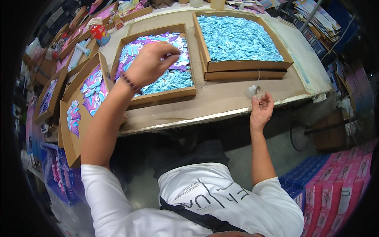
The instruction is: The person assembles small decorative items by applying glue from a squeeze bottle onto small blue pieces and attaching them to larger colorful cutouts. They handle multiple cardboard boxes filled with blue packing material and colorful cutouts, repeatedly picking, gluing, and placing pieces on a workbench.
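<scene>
My left hand (pixel 154 65) is above a cardboard tray (pixel 166 94) at the middle left, its fingers curled and the thumb close to the fingertips. Any small thing between them cannot be made out. Inside that tray, purple, blue and white printed cut-out pieces (pixel 138 46) lie at the far side, with small shiny light-blue pieces (pixel 169 80) nearer. My right hand (pixel 262 108) is at the table's front edge, fingers drawn together in a pinch; what they hold is too small to name. Just beyond its fingertips is a small whitish bottle-like object (pixel 250 91).
A deeper cardboard box (pixel 248 66) full of shiny light-blue pieces (pixel 239 37) stands at the far right. At left, a tilted cardboard tray (pixel 71 148) carries more printed pieces (pixel 94 89). A red and blue container (pixel 100 35) stands behind. Pink packages (pixel 335 189) are stacked at lower right.
</scene>
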A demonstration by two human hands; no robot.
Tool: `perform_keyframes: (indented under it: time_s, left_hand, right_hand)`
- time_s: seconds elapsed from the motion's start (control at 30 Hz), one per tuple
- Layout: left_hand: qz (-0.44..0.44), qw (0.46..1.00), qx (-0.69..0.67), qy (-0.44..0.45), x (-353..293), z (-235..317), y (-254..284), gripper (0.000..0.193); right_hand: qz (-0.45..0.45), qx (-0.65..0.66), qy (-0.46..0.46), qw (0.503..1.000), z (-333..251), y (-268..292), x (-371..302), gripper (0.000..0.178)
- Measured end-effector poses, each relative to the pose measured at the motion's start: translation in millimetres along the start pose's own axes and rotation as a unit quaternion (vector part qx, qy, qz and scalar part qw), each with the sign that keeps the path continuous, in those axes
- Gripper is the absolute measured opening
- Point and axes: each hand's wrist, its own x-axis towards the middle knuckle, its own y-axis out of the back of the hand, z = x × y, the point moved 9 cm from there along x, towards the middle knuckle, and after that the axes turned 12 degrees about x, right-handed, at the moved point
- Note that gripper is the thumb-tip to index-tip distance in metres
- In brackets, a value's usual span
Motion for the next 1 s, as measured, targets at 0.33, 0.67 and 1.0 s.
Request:
perform_keyframes:
  time_s: [0.33, 0.67, 1.0]
  left_hand:
    - [-0.184, 0.983, 0.011, -0.008, 127.7, 45.8, -150.5, 0.039]
    - [-0.326, 0.943, 0.038, -0.049, 152.7, 39.5, -207.1, 0.047]
    - [-0.111, 0.994, 0.001, -0.023, 156.8, 16.5, -180.2, 0.022]
  right_hand:
    - [-0.109, -0.276, -0.031, 0.955, 17.8, -2.1, 31.6, 0.073]
    - [-0.118, -0.353, -0.04, 0.927, 14.0, -13.5, 33.3, 0.052]
    - [-0.109, -0.348, -0.037, 0.931, 15.3, -14.6, 33.7, 0.039]
